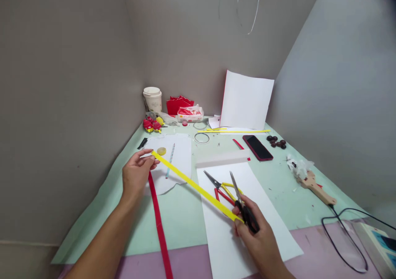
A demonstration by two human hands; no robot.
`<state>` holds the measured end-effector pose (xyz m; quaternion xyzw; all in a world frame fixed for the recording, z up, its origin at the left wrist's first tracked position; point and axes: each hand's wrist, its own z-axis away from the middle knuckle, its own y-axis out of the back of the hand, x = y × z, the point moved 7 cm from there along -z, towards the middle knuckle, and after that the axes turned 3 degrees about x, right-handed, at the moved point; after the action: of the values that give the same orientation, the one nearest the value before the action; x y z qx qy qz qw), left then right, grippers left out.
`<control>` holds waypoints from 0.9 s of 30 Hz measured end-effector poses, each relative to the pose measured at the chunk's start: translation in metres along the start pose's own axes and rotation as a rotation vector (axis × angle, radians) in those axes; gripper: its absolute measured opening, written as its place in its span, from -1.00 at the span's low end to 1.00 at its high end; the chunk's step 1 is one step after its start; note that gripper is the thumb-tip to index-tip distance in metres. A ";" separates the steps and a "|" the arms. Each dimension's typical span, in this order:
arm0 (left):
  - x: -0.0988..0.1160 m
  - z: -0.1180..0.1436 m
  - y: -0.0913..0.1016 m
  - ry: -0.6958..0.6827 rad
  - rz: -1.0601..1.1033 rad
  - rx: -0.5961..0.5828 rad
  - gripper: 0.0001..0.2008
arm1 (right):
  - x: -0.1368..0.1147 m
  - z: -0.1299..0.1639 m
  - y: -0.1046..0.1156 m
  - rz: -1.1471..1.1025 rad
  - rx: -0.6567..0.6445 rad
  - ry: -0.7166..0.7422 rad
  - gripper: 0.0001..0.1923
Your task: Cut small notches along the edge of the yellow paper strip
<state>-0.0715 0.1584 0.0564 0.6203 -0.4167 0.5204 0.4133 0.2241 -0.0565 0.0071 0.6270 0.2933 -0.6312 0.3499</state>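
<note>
The long, flat yellow strip [198, 187], narrow and paper- or ribbon-like (which of the two I cannot tell), is held up slantwise between the two hands, crossing above the pale green surface [182, 229] and the long white paper sheet [222, 246]. The left hand [139, 167] pinches its far end between thumb and fingertips; the right hand [255, 229] has its thumb and fingers pressed together on the near end, and that same grip also carries the slim steel scissors with black handles [236, 189], blades pointing up and away. The strip should weigh next to nothing and bend easily, probably creasing or tearing if jerked or twisted, so the best hold seems a light pinch at each extreme end, with just enough tension to keep it straight. The scissors are the awkward part, since they crowd the right grip and their blades stand close to the strip. Just beyond, the long-nosed hand tool with red and yellow handles [218, 185] lies on the sheet and could snag a slack length if the strip were lowered there. A long, flat red strip [159, 225] runs down from beneath the left hand (whether that hand holds it too is hidden), near a pale blue patterned pencil [170, 160] and a small yellow roll of tape [161, 151]. The black-screened phone with a red edge [258, 148] lies well apart, out of the way.
</note>
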 end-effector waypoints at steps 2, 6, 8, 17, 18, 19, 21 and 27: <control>0.007 -0.002 -0.001 -0.043 -0.018 0.016 -0.64 | 0.006 0.002 -0.007 0.002 -0.058 -0.011 -0.45; 0.018 -0.013 -0.016 -0.064 -0.092 0.002 -0.70 | 0.013 0.007 -0.013 0.029 -0.082 -0.012 -0.45; 0.018 -0.021 -0.030 -0.058 -0.134 -0.044 -0.77 | 0.011 0.010 -0.013 0.037 -0.057 0.012 -0.46; -0.008 -0.031 -0.085 -0.086 -0.400 -0.267 -0.70 | 0.012 0.015 -0.021 0.092 -0.128 0.016 -0.43; -0.008 -0.028 -0.088 -0.111 -0.421 -0.292 -0.66 | 0.013 0.015 -0.023 0.092 -0.143 0.008 -0.43; -0.008 -0.025 -0.090 -0.139 -0.444 -0.317 -0.60 | 0.014 0.015 -0.023 0.094 -0.157 0.004 -0.42; -0.008 -0.018 -0.094 -0.196 -0.494 -0.359 -0.51 | 0.016 0.017 -0.025 0.108 -0.171 0.004 -0.42; -0.007 -0.007 -0.100 -0.351 -0.636 -0.420 -0.39 | 0.019 0.020 -0.026 0.125 -0.153 0.038 -0.44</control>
<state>0.0201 0.1968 0.0422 0.6995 -0.3656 0.1571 0.5936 0.1924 -0.0587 -0.0126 0.6274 0.3075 -0.5719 0.4297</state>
